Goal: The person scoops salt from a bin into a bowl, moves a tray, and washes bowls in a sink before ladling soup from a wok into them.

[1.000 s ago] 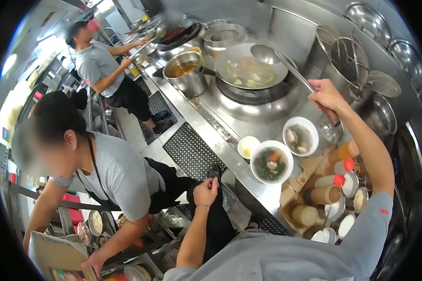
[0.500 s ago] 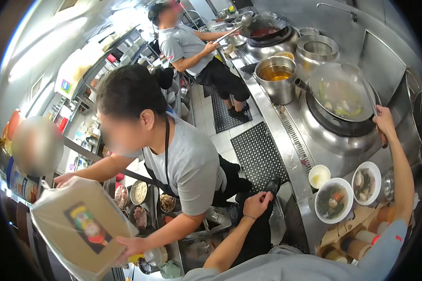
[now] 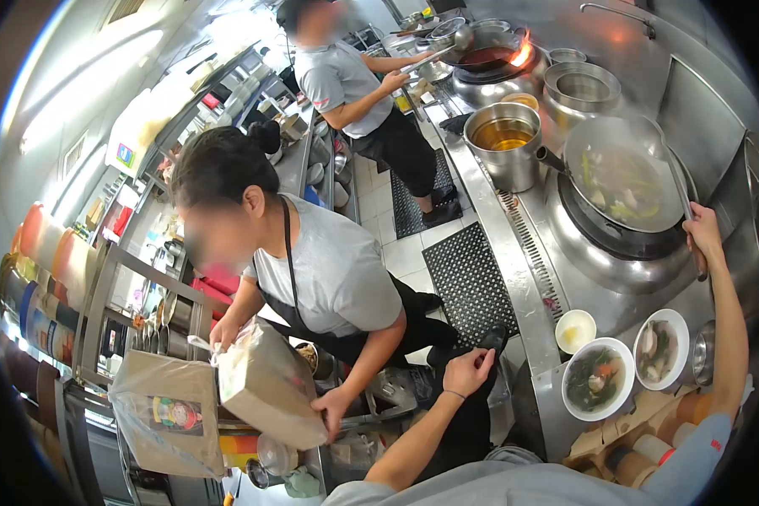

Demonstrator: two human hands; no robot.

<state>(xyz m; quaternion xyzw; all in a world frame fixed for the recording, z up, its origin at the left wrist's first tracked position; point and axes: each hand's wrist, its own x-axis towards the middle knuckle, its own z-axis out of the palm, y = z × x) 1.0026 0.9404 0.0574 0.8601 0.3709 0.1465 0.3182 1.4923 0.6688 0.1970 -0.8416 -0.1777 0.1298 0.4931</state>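
My right hand (image 3: 702,229) is closed around the handle of a long-handled wok utensil (image 3: 676,173) with a wooden end. Its head is lost in steam and food inside the wok (image 3: 575,139). Pale and green pieces (image 3: 620,192) lie in this wok, which rests on the near burner (image 3: 611,261). Low in front of my body, over the floor side of the counter, my left hand (image 3: 471,371) has its fingers curled in, with nothing visible in them. Two white bowls of soup with greens, a nearer one (image 3: 599,379) and another (image 3: 662,350), stand below the burner.
A small white cup (image 3: 576,331) and a pot of amber liquid (image 3: 504,145) share the steel counter. At left a co-worker (image 3: 329,261) handles a wrapped box (image 3: 270,384) beside another bagged box (image 3: 164,413). Farther back, another person (image 3: 346,84) works at a flaming wok (image 3: 489,57).
The co-worker's wrapped box has turned and moved away from the camera, and a second bagged box now shows. Flame has appeared at the far wok. My hands have barely moved.
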